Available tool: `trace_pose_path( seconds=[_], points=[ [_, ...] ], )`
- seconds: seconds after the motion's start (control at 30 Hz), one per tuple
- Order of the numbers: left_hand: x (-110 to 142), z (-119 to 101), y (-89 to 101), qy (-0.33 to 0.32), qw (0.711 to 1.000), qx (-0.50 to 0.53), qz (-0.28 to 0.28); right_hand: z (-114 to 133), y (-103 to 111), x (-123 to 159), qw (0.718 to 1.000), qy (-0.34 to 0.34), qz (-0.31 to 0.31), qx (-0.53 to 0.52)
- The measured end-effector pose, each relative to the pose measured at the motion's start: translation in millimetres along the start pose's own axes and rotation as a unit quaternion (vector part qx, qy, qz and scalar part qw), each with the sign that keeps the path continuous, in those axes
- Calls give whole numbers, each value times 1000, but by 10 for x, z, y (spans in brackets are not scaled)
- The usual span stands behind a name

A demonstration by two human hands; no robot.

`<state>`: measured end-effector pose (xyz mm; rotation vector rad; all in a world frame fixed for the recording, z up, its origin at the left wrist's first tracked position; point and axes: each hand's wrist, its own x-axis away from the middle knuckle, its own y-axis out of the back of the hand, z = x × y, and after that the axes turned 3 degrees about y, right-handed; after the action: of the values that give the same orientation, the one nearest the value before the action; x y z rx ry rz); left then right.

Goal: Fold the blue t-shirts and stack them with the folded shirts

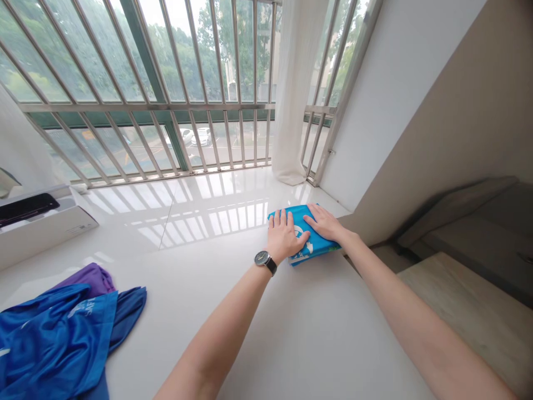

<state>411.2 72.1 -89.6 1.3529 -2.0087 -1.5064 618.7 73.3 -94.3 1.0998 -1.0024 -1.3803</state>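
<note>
A bright blue folded garment (318, 243) with a white print lies in a compact stack on the white sill, near its right end. My left hand (284, 236), with a watch (265, 261) at the wrist, rests flat on its left part, fingers apart. Across its right side lies my right hand (325, 222), also flat, with the fingers stretched out and partly together. Neither hand grips the cloth. At the lower left is a loose, crumpled blue garment (62, 339) with white lettering, and a purple cloth (96, 279) shows behind it.
A white box (45, 226) holding a dark object (27, 208) stands at the far left. Metal window bars (225, 136) and white curtains (291, 100) border the back. The sill (325, 328) ends on the right, above a lower floor (462, 294).
</note>
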Motion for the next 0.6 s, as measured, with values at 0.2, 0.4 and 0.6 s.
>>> trace_pose_path(
  seconds=[0.2,0.4,0.6],
  points=[
    [-19,-94,44,42,998,-49,23,8,114,-11,999,-25,12,24],
    [60,-178,424,46,996,-46,67,499,453,75,994,-31,-82,62],
    [1341,253,1288,21,995,-88,31,1364,358,851,947,100,-270,-142]
  ],
)
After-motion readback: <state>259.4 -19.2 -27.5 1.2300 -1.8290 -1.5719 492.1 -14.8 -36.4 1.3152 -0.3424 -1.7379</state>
